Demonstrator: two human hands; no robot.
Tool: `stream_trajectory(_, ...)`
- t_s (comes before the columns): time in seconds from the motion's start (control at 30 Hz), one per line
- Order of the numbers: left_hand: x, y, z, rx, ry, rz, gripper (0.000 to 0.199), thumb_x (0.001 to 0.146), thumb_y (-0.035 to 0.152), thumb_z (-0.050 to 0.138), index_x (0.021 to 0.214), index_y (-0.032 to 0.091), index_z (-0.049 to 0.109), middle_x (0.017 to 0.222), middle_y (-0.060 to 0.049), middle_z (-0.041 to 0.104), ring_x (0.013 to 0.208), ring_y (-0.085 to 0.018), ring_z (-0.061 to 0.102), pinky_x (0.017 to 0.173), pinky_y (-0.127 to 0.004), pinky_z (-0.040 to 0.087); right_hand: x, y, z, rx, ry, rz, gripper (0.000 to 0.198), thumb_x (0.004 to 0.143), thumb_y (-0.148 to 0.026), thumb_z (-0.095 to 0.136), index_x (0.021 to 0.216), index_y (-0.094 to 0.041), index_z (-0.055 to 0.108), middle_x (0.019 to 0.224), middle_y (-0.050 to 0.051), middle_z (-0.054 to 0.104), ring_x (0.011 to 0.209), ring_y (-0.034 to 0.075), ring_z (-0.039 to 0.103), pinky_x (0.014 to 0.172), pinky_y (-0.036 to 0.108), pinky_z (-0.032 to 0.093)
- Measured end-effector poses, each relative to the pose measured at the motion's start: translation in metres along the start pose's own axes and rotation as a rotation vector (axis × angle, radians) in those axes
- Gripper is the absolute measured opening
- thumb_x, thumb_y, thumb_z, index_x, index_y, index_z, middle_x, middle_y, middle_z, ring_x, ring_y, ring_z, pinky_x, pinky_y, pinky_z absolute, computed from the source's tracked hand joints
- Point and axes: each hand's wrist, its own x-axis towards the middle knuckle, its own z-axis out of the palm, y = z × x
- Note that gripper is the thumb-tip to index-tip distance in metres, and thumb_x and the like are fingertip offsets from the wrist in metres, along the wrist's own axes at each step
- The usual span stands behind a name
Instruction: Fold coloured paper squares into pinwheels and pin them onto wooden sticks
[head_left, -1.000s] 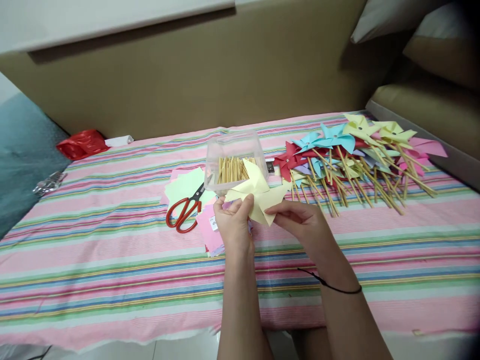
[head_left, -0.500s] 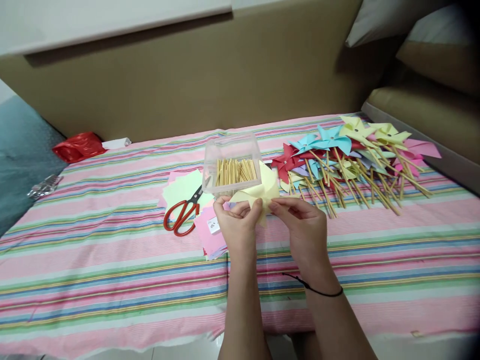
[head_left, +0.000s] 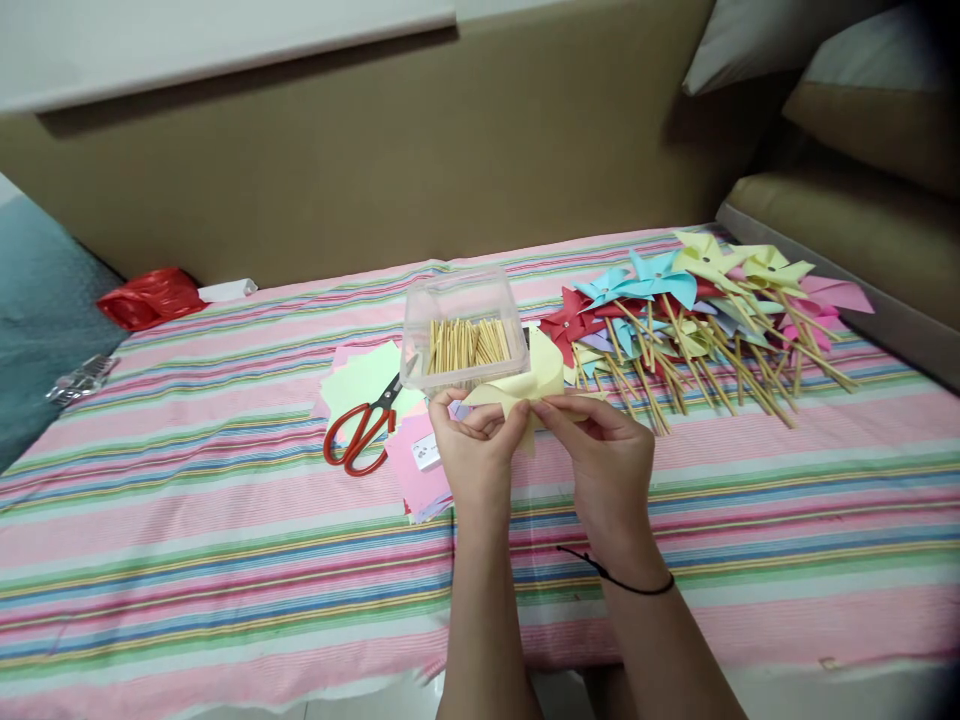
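Item: yellow paper pinwheel [head_left: 525,385], no stick yet.
I pinch it with left hand [head_left: 472,455] and right hand [head_left: 607,460]; finished pinwheels [head_left: 697,310] piled far right.

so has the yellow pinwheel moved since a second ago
Yes. The yellow paper pinwheel has dropped and tilted flatter; it no longer covers the sticks in the clear plastic box.
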Motion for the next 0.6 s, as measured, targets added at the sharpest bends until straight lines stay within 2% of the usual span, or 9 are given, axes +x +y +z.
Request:
stream_trajectory(0.4,0.0031,-0.0002,-0.0044,-0.002,-0.082,-0.036,0.056,0.063,0.017,0.079,0.094,0.024,0.033,0.057,0.006,0.066,0.050,-0.010,0.061,0.057,-0.019,0.047,0.0022,0.0012,-0.0014,0.006,0.031,0.068,0.011,0.059,-0.021,0.083,0.067,-0.022,0.075,0.074,0.001,0.073,0.073,0.019,0.068,0.073,0.035,0.057)
stream_trajectory(0.6,0.0043,-0.0001,-0.0047,-0.002,-0.098,-0.065,0.058,0.060,0.019,0.082,0.093,0.023,0.035,0.059,0.003,0.069,0.051,-0.012,0.064,0.056,-0.020,0.048,0.0031,0.0001,-0.0017,-0.025,0.031,0.069,0.011,0.060,-0.023,0.082,0.067,-0.022,0.075,0.072,0.001,0.073,0.072,0.020,0.068,0.069,0.035,0.057)
